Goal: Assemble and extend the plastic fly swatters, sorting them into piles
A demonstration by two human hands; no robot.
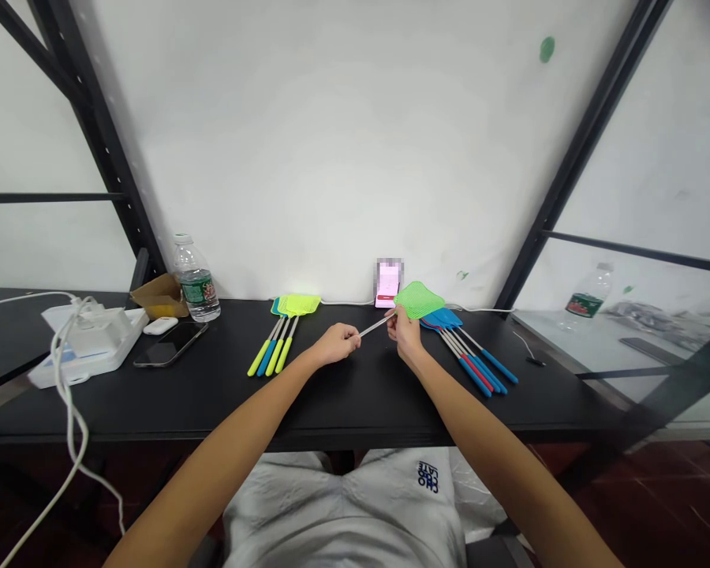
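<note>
My left hand (336,345) and my right hand (405,333) both grip a fly swatter (379,324) above the black table (526,410). It has a bright green mesh head and a thin metal shaft. My left hand closes around the shaft's lower end, which is hidden in my fingers. My right hand pinches the shaft just below the head. Left of my hands lies a group of yellow-green swatters (284,339) with yellow and blue handles. To the right lies a group of blue swatters (467,355) with blue and red handles.
A phone on a white stand (389,285) sits at the wall, its screen blurred. Left stand a water bottle (196,280), a cardboard box (159,296), a black phone (170,345), and a white device (88,343) with tangled cable. Black metal frames rise on both sides.
</note>
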